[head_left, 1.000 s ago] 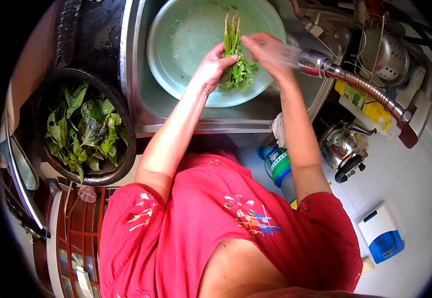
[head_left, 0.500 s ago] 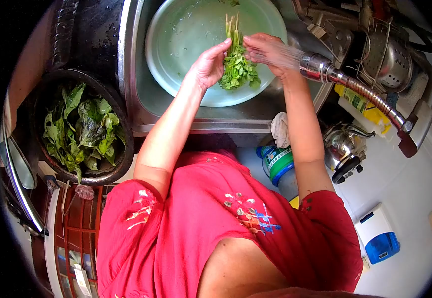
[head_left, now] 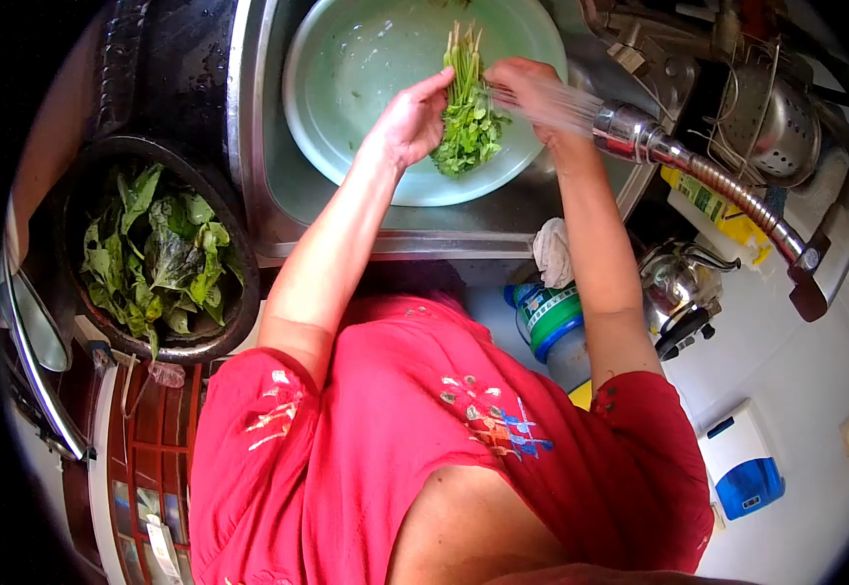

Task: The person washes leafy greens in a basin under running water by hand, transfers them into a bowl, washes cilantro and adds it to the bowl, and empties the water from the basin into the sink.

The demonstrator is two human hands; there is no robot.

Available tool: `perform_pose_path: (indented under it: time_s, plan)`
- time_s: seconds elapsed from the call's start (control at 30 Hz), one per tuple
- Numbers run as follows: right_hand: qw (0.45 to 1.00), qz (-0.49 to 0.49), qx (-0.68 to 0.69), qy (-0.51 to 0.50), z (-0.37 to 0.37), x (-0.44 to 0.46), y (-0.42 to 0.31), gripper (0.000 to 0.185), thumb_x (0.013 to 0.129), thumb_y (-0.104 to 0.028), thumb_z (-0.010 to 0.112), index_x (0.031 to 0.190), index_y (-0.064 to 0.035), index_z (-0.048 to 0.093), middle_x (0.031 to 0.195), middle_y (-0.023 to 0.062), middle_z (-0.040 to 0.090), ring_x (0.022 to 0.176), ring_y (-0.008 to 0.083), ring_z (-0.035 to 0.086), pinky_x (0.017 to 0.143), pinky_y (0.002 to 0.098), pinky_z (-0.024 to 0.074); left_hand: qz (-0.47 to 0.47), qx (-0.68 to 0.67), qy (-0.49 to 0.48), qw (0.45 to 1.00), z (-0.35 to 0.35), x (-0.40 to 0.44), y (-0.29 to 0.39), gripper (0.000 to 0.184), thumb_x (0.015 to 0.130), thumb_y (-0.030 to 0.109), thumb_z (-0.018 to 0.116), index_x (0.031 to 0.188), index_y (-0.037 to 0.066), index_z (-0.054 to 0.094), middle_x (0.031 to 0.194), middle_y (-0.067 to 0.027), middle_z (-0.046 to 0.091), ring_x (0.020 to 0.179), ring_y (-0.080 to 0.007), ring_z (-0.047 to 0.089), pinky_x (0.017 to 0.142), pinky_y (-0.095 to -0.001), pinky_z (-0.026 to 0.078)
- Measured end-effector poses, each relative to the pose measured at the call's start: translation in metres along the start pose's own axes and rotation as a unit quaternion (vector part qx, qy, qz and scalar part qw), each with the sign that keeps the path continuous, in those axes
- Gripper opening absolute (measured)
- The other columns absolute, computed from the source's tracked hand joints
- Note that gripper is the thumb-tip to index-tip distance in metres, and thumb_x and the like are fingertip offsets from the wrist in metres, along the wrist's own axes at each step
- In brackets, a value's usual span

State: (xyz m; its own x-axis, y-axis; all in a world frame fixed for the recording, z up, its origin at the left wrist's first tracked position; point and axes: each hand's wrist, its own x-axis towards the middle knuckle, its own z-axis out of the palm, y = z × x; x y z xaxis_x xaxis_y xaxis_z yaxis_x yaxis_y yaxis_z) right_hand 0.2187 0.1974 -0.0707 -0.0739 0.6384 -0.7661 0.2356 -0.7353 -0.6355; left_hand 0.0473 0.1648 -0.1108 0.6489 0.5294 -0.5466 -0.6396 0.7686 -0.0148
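A bunch of leafy green herbs (head_left: 468, 136) is held over the pale green basin (head_left: 336, 146), its pale stems pointing away from me and its leaves toward me. My left hand (head_left: 414, 122) grips it from the left, thumb against the stems. Close to the bunch's right side is my right hand (head_left: 530, 96), its fingers bent and blurred behind running water, so their grip does not show clearly. From the right, the metal faucet head (head_left: 624, 130) sprays across that hand toward the herbs. Water lies in the basin, with small leaf bits in it.
The basin sits inside a steel sink (head_left: 375, 244). At left, a dark round pan (head_left: 78, 283) holds large green leaves (head_left: 156, 253). To the right are a perforated steel container (head_left: 775, 127), a kettle (head_left: 673, 288), a flexible faucet hose (head_left: 736, 200) and a white rag (head_left: 552, 253).
The herb bunch has shifted slightly to the right and turned a little in my left hand. My right hand's fingers have curled in more beside it. Water keeps running.
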Motion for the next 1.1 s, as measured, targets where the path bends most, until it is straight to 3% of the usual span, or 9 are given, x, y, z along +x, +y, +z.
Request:
perform_pose_path:
  time_s: [0.1, 0.3, 0.4, 0.5, 0.63, 0.7, 0.8, 0.87, 1.1]
  plan:
    - [0.999, -0.005, 0.042, -0.025, -0.008, 0.003, 0.006, 0.020, 0.075, -0.023, 0.066, 0.081, -0.0039, 0.062, 0.074, 0.0006, 0.058, 0.069, 0.0087, 0.054, 0.064, 0.0212, 0.0422, 0.001, -0.011, 0.010, 1.000, 0.000, 0.001, -0.001, 0.035, 0.091, 0.029, 0.042, 0.118, 0.007, 0.046, 0.116, -0.0063, 0.053, 0.106, -0.0209, 0.050, 0.094, -0.0379, 0.037]
    - [0.996, -0.044, -0.067, 0.041, 0.008, 0.000, 0.005, 0.019, 0.076, -0.023, 0.064, 0.077, -0.0042, 0.061, 0.072, -0.0003, 0.057, 0.066, 0.0089, 0.053, 0.063, 0.0232, 0.0422, -0.013, -0.015, 0.000, 1.000, -0.006, 0.005, -0.005, 0.036, 0.090, 0.029, 0.042, 0.118, 0.006, 0.046, 0.114, -0.0066, 0.054, 0.104, -0.0214, 0.051, 0.093, -0.0379, 0.037]
    - [0.999, -0.022, 0.025, -0.027, -0.005, 0.003, 0.010, 0.018, 0.078, -0.022, 0.062, 0.079, -0.0040, 0.060, 0.076, 0.0007, 0.058, 0.067, 0.0093, 0.054, 0.062, 0.0237, 0.0439, 0.005, -0.014, 0.014, 1.000, 0.003, -0.001, -0.002, 0.036, 0.089, 0.031, 0.043, 0.114, 0.006, 0.049, 0.112, -0.0067, 0.055, 0.102, -0.0206, 0.052, 0.092, -0.0377, 0.038]
    - [0.986, -0.076, 0.107, -0.099, -0.009, -0.002, 0.010, 0.016, 0.080, -0.020, 0.059, 0.080, -0.0040, 0.058, 0.075, 0.0013, 0.058, 0.064, 0.0089, 0.054, 0.057, 0.0219, 0.0438, 0.004, -0.012, -0.041, 0.999, -0.001, -0.002, 0.003, 0.030, 0.086, 0.027, 0.051, 0.108, 0.006, 0.053, 0.108, -0.0065, 0.057, 0.101, -0.0197, 0.053, 0.092, -0.0372, 0.038]
    - [0.992, -0.041, 0.084, -0.085, -0.002, -0.009, -0.002, 0.013, 0.081, -0.017, 0.056, 0.081, -0.0043, 0.057, 0.070, 0.0008, 0.054, 0.058, 0.0087, 0.050, 0.052, 0.0202, 0.0424, 0.005, 0.084, 0.018, 0.996, -0.002, 0.005, 0.001, 0.029, 0.074, 0.008, 0.066, 0.101, 0.004, 0.057, 0.096, -0.0069, 0.062, 0.091, -0.0178, 0.057, 0.085, -0.0330, 0.044]
    - [0.997, -0.011, 0.032, -0.070, 0.002, -0.014, -0.013, 0.012, 0.081, -0.017, 0.055, 0.081, -0.0045, 0.056, 0.069, 0.0006, 0.053, 0.056, 0.0084, 0.050, 0.051, 0.0200, 0.0419, 0.013, 0.152, 0.031, 0.988, -0.003, 0.007, 0.009, 0.027, 0.074, 0.007, 0.065, 0.100, 0.003, 0.057, 0.092, -0.0069, 0.062, 0.087, -0.0171, 0.058, 0.081, -0.0321, 0.046]
    - [0.993, -0.075, 0.036, -0.086, -0.002, -0.009, -0.002, 0.011, 0.081, -0.017, 0.055, 0.081, -0.0055, 0.054, 0.068, 0.0001, 0.052, 0.057, 0.0073, 0.049, 0.050, 0.0203, 0.0413, 0.035, 0.208, 0.035, 0.977, -0.008, 0.014, 0.022, 0.021, 0.075, 0.007, 0.064, 0.095, 0.002, 0.060, 0.088, -0.0074, 0.063, 0.078, -0.0163, 0.061, 0.073, -0.0301, 0.049]
    - [0.996, -0.008, 0.055, -0.074, -0.003, -0.012, -0.008, 0.011, 0.081, -0.017, 0.056, 0.080, -0.0060, 0.055, 0.069, -0.0003, 0.053, 0.058, 0.0066, 0.049, 0.050, 0.0202, 0.0411, 0.040, 0.234, 0.031, 0.971, -0.007, 0.019, 0.027, 0.024, 0.076, 0.008, 0.064, 0.098, 0.001, 0.059, 0.088, -0.0076, 0.063, 0.077, -0.0162, 0.061, 0.072, -0.0299, 0.050]
    - [0.994, 0.005, 0.097, -0.055, -0.005, -0.006, 0.001, 0.014, 0.082, -0.020, 0.057, 0.085, -0.0065, 0.056, 0.073, -0.0016, 0.056, 0.060, 0.0057, 0.049, 0.052, 0.0193, 0.0407, -0.032, 0.286, 0.014, 0.957, -0.004, 0.019, 0.029, 0.028, 0.080, 0.015, 0.061, 0.103, -0.001, 0.055, 0.087, -0.0113, 0.062, 0.075, -0.0182, 0.062, 0.066, -0.0300, 0.053]
